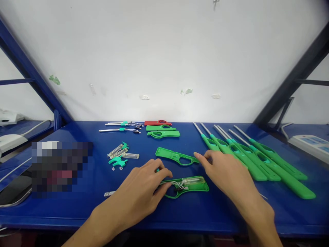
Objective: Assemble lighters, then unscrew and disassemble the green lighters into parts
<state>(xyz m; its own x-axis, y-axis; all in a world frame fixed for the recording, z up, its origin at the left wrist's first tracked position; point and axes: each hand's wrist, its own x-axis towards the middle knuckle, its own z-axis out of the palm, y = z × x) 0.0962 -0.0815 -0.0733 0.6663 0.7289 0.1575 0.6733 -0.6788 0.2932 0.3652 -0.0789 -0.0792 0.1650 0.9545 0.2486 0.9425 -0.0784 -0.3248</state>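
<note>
My left hand [146,187] is closed on the narrow end of an opened green lighter half [191,187], which lies hollow side up. Inside it sit a clear fuel tank [194,180] and white wires. A metal tip [109,194] shows to the left of my wrist, perhaps the lighter's rod; my hand hides what lies between. My right hand [223,168] pinches the right end of the matching empty green casing half [177,156], just behind. Its fingertips are partly hidden.
Finished-looking green lighters [259,157] lie at right. Loose clear tanks [131,155] and teal triggers [118,161] lie left of centre. Metal rods with wires [120,129], green shells [163,134] and a red shell [157,122] lie near the wall. A phone [15,188] is far left.
</note>
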